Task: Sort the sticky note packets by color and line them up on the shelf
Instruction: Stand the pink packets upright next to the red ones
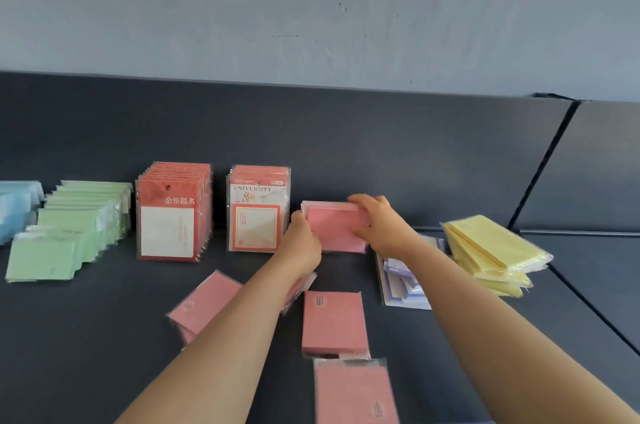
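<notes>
Both hands hold a small upright stack of pink sticky note packets (334,227) at the back of the dark shelf (104,326). My left hand (304,243) grips its left edge. My right hand (377,224) grips its top and right edge. Loose pink packets lie flat in front: one at the left (202,305), one in the middle (333,322), one at the bottom (355,392), and one partly hidden under my left forearm. Two upright rows of red packets (173,215) (258,212) stand to the left of the pink stack.
Green packets (72,233) stand in a row at the left, with blue packets (15,208) beyond them at the frame edge. Purple packets (403,281) lie under my right forearm. A pile of yellow packets (491,253) lies at the right. A grey wall rises behind the shelf.
</notes>
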### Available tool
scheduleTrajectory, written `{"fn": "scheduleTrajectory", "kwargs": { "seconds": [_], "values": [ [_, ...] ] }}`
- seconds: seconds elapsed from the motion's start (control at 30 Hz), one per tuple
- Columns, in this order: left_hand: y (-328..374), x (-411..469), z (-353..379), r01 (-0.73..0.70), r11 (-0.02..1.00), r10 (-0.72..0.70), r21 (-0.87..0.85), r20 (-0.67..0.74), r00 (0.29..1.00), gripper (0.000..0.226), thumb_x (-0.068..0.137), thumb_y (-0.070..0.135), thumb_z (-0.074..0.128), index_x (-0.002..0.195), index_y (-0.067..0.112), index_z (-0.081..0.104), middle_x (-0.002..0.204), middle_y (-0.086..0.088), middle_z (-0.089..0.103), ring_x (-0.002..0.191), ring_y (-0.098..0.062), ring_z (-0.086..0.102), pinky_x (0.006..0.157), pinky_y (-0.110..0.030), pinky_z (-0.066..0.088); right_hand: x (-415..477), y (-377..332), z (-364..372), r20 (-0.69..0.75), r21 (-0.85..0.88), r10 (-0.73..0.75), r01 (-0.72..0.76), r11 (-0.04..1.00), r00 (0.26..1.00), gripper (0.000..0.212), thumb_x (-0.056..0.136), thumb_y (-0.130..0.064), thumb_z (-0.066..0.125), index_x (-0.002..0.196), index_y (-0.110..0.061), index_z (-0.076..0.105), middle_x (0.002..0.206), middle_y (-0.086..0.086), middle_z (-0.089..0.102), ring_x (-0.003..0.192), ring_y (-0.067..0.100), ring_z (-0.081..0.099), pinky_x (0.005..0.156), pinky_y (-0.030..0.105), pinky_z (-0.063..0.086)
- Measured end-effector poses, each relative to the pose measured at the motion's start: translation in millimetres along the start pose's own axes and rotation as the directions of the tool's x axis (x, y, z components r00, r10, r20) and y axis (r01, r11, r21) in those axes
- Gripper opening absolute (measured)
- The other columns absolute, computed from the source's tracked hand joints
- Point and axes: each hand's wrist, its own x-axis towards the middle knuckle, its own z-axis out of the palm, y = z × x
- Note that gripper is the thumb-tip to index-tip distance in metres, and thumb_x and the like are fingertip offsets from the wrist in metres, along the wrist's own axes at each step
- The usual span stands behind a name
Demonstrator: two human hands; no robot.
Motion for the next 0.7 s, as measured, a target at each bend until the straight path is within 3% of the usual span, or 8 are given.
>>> {"fn": "scheduleTrajectory", "kwargs": {
  "seconds": [0.17,0.33,0.43,0.53,0.7],
  "values": [
    [14,14,3,0.061,0.993,-0.059,0.101,-0.018,0.998,0.031,0.098,0.005,0.040,0.129,0.002,0.036,0.123,-0.015,0.052,0.099,-0.027,0.053,0.072,-0.031,0.037,16,9,-3,-0.053,0.089,0.051,-0.047,0.995,0.997,0.055,0.089,-0.011,0.062,0.136,-0.009,0.033,0.120,0.008,0.048,0.087,0.019,0.051,0.055,0.017,0.041],
    [20,25,11,0.119,0.981,-0.113,0.151,-0.048,0.992,0.048,0.093,0.001,0.052,0.138,0.002,0.035,0.141,-0.017,0.039,0.125,-0.033,0.047,0.098,-0.037,0.043,29,15,2,-0.149,0.256,0.178,-0.136,0.957,0.973,0.061,0.079,-0.012,0.075,0.126,-0.006,0.037,0.117,0.010,0.055,0.096,0.022,0.057,0.079,0.030,0.049],
    [20,27,16,0.152,0.981,-0.146,0.117,-0.055,0.988,0.053,0.091,-0.002,0.056,0.138,0.003,0.033,0.143,-0.017,0.036,0.126,-0.032,0.046,0.100,-0.037,0.043,29,17,4,-0.180,0.271,0.242,-0.188,0.944,0.953,0.056,0.075,-0.018,0.080,0.118,-0.006,0.046,0.109,0.007,0.060,0.093,0.022,0.059,0.073,0.028,0.045],
    [20,26,21,0.174,0.982,-0.168,0.072,-0.089,0.982,0.062,0.089,-0.005,0.056,0.143,0.003,0.027,0.146,-0.016,0.034,0.129,-0.033,0.044,0.103,-0.039,0.043,26,17,6,-0.202,0.199,0.213,-0.173,0.965,0.956,0.034,0.076,-0.020,0.077,0.101,-0.004,0.062,0.094,0.009,0.069,0.083,0.023,0.063,0.067,0.029,0.048],
    [19,24,27,0.190,0.981,-0.183,0.040,-0.133,0.974,0.083,0.087,-0.006,0.058,0.152,0.006,0.007,0.154,-0.015,0.027,0.137,-0.032,0.036,0.109,-0.044,0.039,24,17,11,-0.165,0.118,0.179,-0.161,0.980,0.970,0.029,0.081,-0.028,0.070,0.089,0.000,0.065,0.080,0.009,0.068,0.069,0.023,0.064,0.062,0.031,0.051]
  ]
}}
